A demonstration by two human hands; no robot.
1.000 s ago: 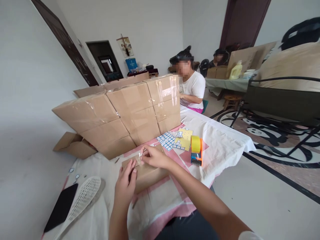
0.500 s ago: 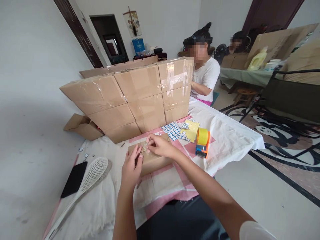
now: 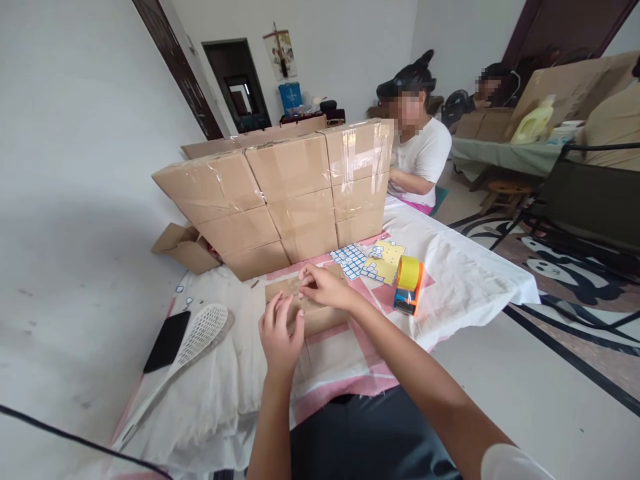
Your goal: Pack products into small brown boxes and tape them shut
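A small brown cardboard box (image 3: 327,321) lies flat on the cloth-covered table in front of me. My left hand (image 3: 281,332) rests over its near left side, fingers apart and curved, with the fingertips at the top face. On the far side of the top, my right hand (image 3: 326,288) has thumb and forefinger pinched together at a bit of clear tape, which is hard to make out between the fingertips. Right of the box stands an orange and blue tape dispenser (image 3: 414,299) with a yellow roll (image 3: 409,272).
A wall of taped cardboard boxes (image 3: 300,193) stands behind. Patterned paper cutouts (image 3: 383,263) lie near the dispenser. On the left are a white plastic fly swatter (image 3: 203,333), a black tablet-like slab (image 3: 167,341) and an open carton (image 3: 185,250). A person (image 3: 425,150) sits beyond the boxes.
The view has swung slightly left, so things appear further right. My left fingers have spread and shifted a little on the box. My right hand stays pinched at the box top.
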